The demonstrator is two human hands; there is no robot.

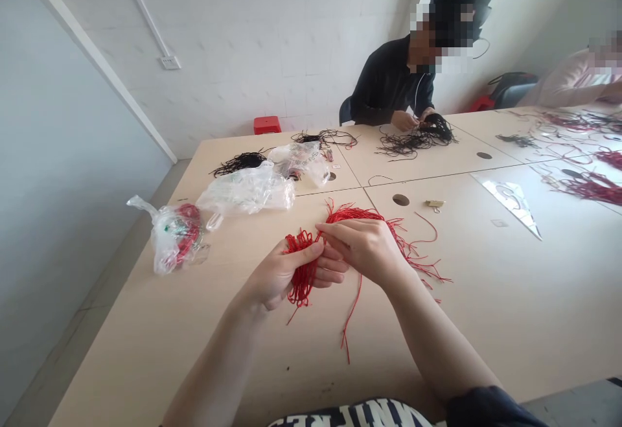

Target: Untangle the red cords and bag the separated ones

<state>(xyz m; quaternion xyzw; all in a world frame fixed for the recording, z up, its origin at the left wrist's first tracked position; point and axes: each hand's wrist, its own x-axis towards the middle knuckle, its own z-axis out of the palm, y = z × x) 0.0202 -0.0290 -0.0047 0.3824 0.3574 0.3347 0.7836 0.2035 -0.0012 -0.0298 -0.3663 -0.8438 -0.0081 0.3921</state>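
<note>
A looped bundle of red cord (302, 271) lies across the palm of my left hand (276, 275), with the thumb pressed over it. My right hand (367, 245) meets the left at the bundle's upper right side, its fingertips pinched together on a strand of the red cord. Behind and under my right hand, a loose pile of red cords (354, 212) rests on the table, its ends fanning out to the right. One long red strand (357, 307) hangs down below my hands toward the table's near side.
Clear plastic bags (247, 188) and a bag with red and green cord (177, 236) lie on the left of the table (486, 310). A binder clip (436, 205) and a set square (508, 203) are to the right. Across sits a person (393, 83) handling black cords (418, 138).
</note>
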